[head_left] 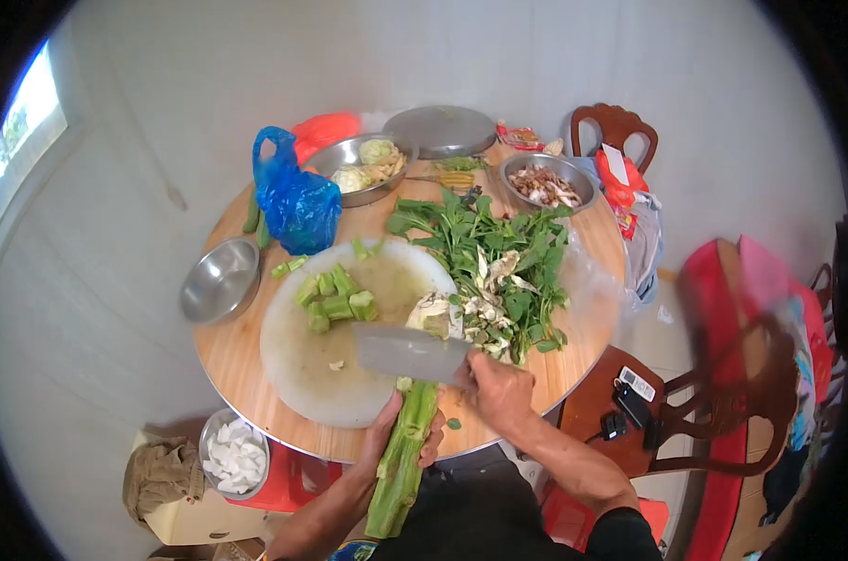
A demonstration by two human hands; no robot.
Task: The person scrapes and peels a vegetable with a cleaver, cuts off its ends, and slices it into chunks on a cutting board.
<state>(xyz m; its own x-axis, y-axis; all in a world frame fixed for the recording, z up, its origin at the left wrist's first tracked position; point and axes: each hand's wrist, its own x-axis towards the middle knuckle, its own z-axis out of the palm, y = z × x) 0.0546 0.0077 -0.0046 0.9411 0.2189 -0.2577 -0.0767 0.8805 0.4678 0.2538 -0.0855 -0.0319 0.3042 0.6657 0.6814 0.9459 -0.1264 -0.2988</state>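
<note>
My left hand (377,435) is wrapped round a long, thick green vegetable stalk (398,472), held at a slant over the near table edge. In my right hand (500,393) is a cleaver (410,355), its broad blade slightly blurred above the stalk's upper end. Beneath the blade lies a round white cutting board (297,383). Several cut green stalk chunks (338,307) sit on its far left part. At the board's right edge is a pale, peeled-looking vegetable piece (431,313), beside off-white trimmings (487,299) and a heap of leafy greens (485,229).
On the round wooden table (237,369) stand an empty metal bowl (222,280), a blue plastic bag (297,201), a bowl of pale vegetables (354,198) and a bowl of sliced meat-like pieces (587,178). A bowl of white chunks (236,455) stands lower left; a wooden chair (620,411) is right.
</note>
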